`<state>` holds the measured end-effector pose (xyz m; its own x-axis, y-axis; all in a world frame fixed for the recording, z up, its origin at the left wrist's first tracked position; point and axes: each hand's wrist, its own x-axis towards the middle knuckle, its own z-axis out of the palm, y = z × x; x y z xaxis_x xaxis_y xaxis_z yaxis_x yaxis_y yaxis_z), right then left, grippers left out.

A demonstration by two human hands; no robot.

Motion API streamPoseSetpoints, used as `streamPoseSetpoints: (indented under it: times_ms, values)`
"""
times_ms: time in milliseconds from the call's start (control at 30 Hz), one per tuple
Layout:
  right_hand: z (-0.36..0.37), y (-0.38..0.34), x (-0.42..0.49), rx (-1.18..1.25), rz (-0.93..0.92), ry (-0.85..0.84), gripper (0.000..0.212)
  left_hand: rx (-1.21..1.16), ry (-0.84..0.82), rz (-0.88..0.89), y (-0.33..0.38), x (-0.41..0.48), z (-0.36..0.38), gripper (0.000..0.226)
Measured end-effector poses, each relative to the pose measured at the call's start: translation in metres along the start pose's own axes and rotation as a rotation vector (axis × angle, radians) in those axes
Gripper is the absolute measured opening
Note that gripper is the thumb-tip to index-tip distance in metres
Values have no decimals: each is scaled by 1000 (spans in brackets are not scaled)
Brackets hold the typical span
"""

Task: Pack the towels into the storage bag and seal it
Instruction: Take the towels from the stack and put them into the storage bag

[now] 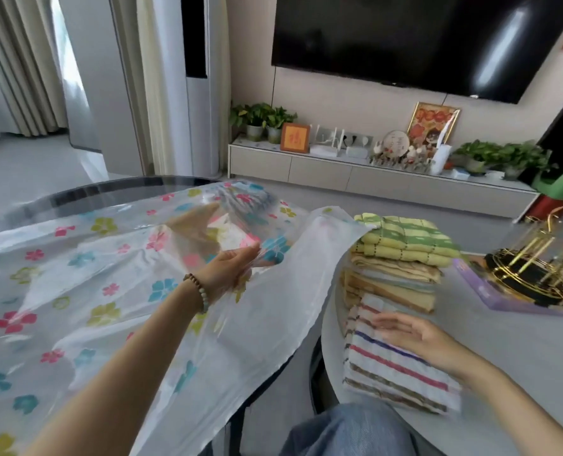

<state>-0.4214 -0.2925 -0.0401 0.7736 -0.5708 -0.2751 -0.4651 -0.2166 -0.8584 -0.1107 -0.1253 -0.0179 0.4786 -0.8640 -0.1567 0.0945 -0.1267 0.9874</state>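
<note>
Packing barely begun, by the look of it. Storage bag [109, 274], clear film printed with flowers, spread over dark glass table [109, 192] from nine o'clock to centre, mouth turned toward three o'clock. Something pale and pink showing through the film at twelve o'clock of centre; cannot tell whether inside or beneath.

Left hand [232, 268] at centre, pinching the upper sheet at the mouth and lifting it into a tent. Right hand [418, 337] at four o'clock, released, fingers straight and flat on striped towel [395, 366]; blurred, no grip visible. Striped towel lying against the foot of towel stack [401, 258] at two o'clock, both on grey round table [520, 357]. One corner of the bag draped onto the stack's top. Gold rack [536, 268] at three o'clock, near the stack.

Likely trouble from here:
- Thin pinch on slick film: easy to lose, with the mouth collapsing flat just before a towel arrives.
- One-handed lift of a folded towel: prone to unfolding and snagging on the mouth's edge.
- Open gap between the two tables at six o'clock: a poorly held towel apt to drop through.
- Draped corner resting on the stack: liable to drag the top towel when tugged.
- Bunched towels near the mouth: bad for sealing later.
</note>
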Motion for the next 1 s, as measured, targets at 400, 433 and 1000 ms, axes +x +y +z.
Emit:
streamPoseSetpoints:
  times_ms: [400, 433, 1000]
  values:
    - [-41, 76, -10, 432, 376, 393, 59, -24, 11, -68, -17, 10, 20, 41]
    - [-42, 76, -10, 435, 375, 408, 50, -30, 14, -75, -17, 10, 20, 40]
    - [-26, 74, 6, 565, 360, 272, 30, -82, 20, -95, -13, 8, 19, 36]
